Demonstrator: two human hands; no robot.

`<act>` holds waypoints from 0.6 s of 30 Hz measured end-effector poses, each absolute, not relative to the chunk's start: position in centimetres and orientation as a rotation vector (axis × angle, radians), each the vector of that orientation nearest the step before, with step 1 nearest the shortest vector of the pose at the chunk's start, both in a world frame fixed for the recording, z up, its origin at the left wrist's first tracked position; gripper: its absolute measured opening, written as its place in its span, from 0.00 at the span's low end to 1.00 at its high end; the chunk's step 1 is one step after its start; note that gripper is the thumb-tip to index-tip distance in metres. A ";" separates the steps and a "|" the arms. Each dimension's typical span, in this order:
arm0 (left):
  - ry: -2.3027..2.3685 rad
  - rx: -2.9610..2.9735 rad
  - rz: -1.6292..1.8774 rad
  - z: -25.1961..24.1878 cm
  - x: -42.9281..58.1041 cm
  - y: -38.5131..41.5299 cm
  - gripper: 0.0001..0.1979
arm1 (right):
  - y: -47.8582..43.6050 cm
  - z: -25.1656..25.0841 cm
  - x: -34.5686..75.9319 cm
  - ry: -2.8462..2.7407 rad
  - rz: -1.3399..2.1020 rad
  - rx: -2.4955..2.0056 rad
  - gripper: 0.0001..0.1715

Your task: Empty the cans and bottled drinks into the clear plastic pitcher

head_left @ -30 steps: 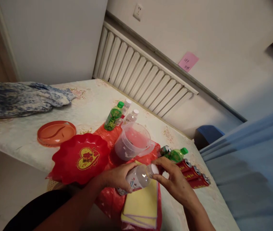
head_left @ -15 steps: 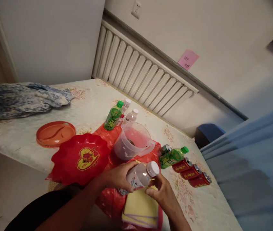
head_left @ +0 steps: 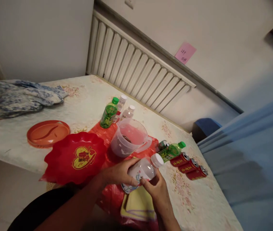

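Observation:
A clear plastic bottle [head_left: 148, 167] with a white cap and a printed label lies tilted between my hands, its cap toward the upper right. My left hand [head_left: 119, 171] is wrapped round its lower body. On the right side, my right hand [head_left: 156, 187] has its thumb on the label, with its other fingers partly hidden behind the bottle. Under the hands lies a folded yellow cloth [head_left: 138, 205] with a purple edge, on a red plastic sheet [head_left: 112, 195]. Just beyond the bottle stands a translucent measuring jug [head_left: 118, 146] with something dark inside.
A red scalloped tray [head_left: 62, 160] and an orange round dish [head_left: 40, 134] sit left. Behind the jug are a green bottle [head_left: 109, 114] and two clear bottles [head_left: 128, 113]. To the right lie another green bottle [head_left: 171, 152] and several cans [head_left: 188, 167]. Patterned fabric [head_left: 18, 99] lies far left.
My right hand has closed in on the bottle, its thumb now against the label. The bottle has shifted slightly up and right. The whole view has shifted a little.

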State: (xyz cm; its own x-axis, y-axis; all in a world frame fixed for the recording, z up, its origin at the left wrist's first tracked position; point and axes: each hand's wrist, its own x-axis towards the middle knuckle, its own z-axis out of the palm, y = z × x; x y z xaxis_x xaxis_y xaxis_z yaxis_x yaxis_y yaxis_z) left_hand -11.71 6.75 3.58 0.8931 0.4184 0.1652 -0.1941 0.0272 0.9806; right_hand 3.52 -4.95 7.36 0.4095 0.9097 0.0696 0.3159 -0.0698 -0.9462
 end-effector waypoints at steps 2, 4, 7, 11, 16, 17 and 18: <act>0.132 1.415 0.458 3.3 -11.3 6.9 0.42 | -5.1 7.8 4.3 -1.074 0.725 -1.583 0.29; 0.086 1.381 0.460 3.0 -11.0 7.0 0.41 | -5.4 8.2 5.2 -1.041 0.698 -1.586 0.26; 0.134 1.390 0.469 2.3 -10.8 7.1 0.36 | -5.8 8.8 6.7 -0.979 0.643 -1.582 0.22; 0.473 1.583 0.561 0.7 -10.6 6.5 0.29 | -6.9 9.5 8.7 -0.899 0.560 -1.559 0.24; 0.749 1.909 0.680 -1.0 -10.2 4.8 0.13 | -9.5 9.3 12.8 -0.853 0.426 -1.640 0.23; 0.776 1.971 0.693 -1.2 -10.2 4.4 0.11 | -10.1 8.9 13.8 -0.848 0.390 -1.663 0.24; 0.808 2.029 0.700 -1.3 -10.2 4.1 0.11 | -10.8 8.4 14.8 -0.844 0.346 -1.682 0.25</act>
State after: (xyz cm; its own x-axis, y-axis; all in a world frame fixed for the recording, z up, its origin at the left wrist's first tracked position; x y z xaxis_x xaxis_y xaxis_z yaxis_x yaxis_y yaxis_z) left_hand -10.22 4.13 -1.29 0.6391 0.7467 0.1846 0.2885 -0.4551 0.8424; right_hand 14.84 -10.76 8.45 0.6965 0.6881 0.2034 0.3479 -0.0758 -0.9345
